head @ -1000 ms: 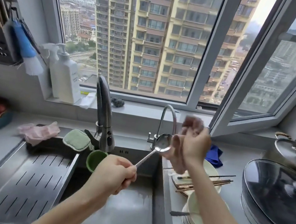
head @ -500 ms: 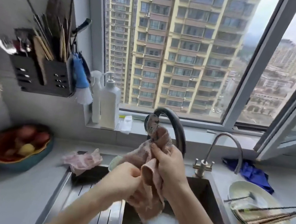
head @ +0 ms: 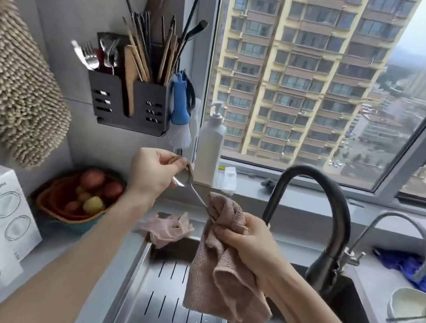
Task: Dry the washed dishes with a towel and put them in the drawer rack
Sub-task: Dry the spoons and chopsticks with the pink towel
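Pinching the spoon (head: pixel 185 179) by its bowl with the left hand (head: pixel 152 177), fingers curled round it, up above the sink's drainboard (head: pixel 155 306). Gripping the pink towel (head: pixel 225 272) in the right hand (head: pixel 254 247), bunched tight round the handle's lower end, probably to wipe off the last water. Bowl end high, handle sloping down into the cloth. Waiting on the tabletop (head: pixel 372 292) at far right: stacked plates (head: pixel 405 299).
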Demonstrator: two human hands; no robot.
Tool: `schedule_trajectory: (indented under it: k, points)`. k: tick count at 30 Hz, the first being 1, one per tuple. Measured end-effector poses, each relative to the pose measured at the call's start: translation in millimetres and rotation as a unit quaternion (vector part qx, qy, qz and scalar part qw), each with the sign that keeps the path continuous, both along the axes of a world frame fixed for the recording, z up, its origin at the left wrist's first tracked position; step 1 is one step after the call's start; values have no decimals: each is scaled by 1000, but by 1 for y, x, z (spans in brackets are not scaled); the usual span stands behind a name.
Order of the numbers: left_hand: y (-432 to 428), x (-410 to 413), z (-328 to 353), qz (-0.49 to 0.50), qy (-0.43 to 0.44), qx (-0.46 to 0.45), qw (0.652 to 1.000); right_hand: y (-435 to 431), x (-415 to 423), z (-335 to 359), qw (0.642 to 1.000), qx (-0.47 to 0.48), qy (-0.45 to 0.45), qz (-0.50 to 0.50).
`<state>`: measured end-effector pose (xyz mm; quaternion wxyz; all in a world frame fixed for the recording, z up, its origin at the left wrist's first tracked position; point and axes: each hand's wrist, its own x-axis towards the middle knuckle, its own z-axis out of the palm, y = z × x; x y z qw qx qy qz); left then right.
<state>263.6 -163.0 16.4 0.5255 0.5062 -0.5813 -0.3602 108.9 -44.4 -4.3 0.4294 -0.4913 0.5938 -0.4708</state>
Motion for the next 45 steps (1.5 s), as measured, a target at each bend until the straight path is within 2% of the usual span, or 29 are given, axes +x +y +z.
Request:
schedule_trajectory:
  k: [3,6,9,13,18,22,28,32,35,39,45]
  points:
    - [-27,16,1,29,11,3,1000,-10,0,-2,1000,-2,25,-2]
    - [-52,44,12,103,29,-12,994,-22,-7,-2,998,-5,56,-21]
    - [-79,86,31,167,52,-37,984,-42,-15,-1,990,-16,128,-62]
    - [-96,118,62,171,31,-97,980,-87,6,21,965,-72,250,-42]
    - [-110,161,125,233,15,-214,949,-126,37,47,936,-138,323,-8]
    - [-121,180,168,276,-68,-314,906,-152,56,62,923,-164,348,12]
    - [-147,181,189,282,-162,-344,881,-179,74,82,891,-183,415,26]
    - [-157,171,201,285,-168,-356,874,-185,79,83,892,-179,416,20]
    - [-170,166,208,281,-172,-338,882,-186,79,82,897,-173,406,21]
    - [-192,161,201,285,-203,-282,894,-187,77,82,927,-174,332,28]
    - [-219,154,168,236,-253,-182,920,-188,68,83,961,-142,235,35]
